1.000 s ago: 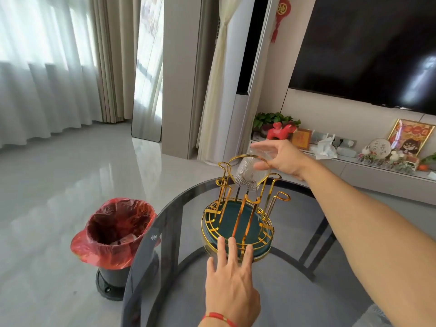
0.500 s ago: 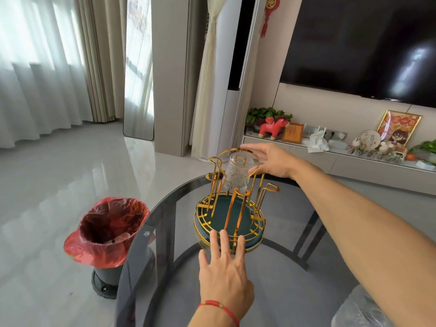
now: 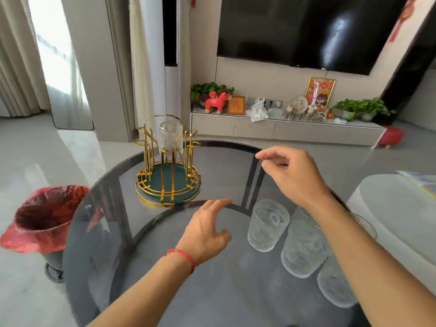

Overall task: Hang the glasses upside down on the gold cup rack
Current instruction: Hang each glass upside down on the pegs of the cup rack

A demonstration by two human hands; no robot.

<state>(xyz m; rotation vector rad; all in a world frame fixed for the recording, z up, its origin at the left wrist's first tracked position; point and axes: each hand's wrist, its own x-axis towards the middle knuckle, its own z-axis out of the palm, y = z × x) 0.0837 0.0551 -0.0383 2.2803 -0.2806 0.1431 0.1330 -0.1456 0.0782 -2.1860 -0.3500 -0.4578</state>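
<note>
Now glass hangs upside down, axis vert., on rack.

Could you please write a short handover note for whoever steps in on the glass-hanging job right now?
Left hand: open, empty, over the table in front of the rack.
Right hand: empty, fingers loosely curled, above the standing glasses.
Gold rack: at the table's far side, with one glass hung upside down on a peg.
Done: that one glass.
Left: at least three glasses stand at the near right, partly hidden by the right arm; a further rim may show behind it. Probably take the nearest next.
</note>
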